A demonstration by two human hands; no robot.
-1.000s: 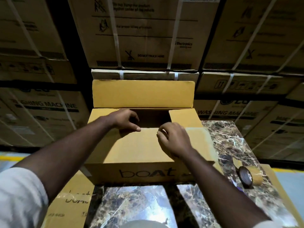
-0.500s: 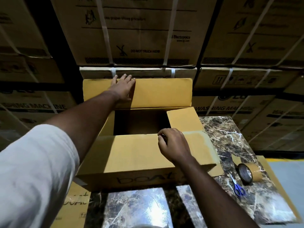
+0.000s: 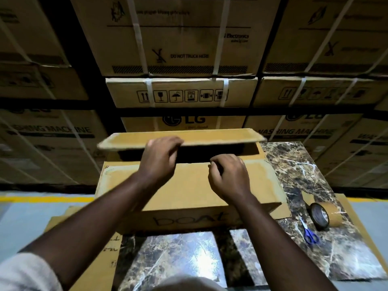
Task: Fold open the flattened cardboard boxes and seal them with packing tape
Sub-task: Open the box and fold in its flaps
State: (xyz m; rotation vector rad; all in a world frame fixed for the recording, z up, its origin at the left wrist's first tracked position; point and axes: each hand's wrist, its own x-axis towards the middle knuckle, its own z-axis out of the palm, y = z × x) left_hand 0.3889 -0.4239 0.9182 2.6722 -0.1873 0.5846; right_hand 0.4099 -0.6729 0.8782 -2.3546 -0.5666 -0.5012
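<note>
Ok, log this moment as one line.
step: closing top flaps | left hand: grips far flap of brown cardboard box | right hand: holds near flap | brown packing tape roll: untouched

A: From my feed the far flap [image 3: 220, 137] is smeared with blur, and the left hand [image 3: 159, 160] hides its near edge. I can't tell how the fingers grip it.

B: Inside the box [image 3: 189, 185]?

A: A dark gap, nothing readable. The right hand [image 3: 228, 177] covers the near flap's edge, fingertips tucked out of sight. The flat cardboard [image 3: 109, 248] at lower left runs off the bottom edge, its lettering unreadable.
</note>
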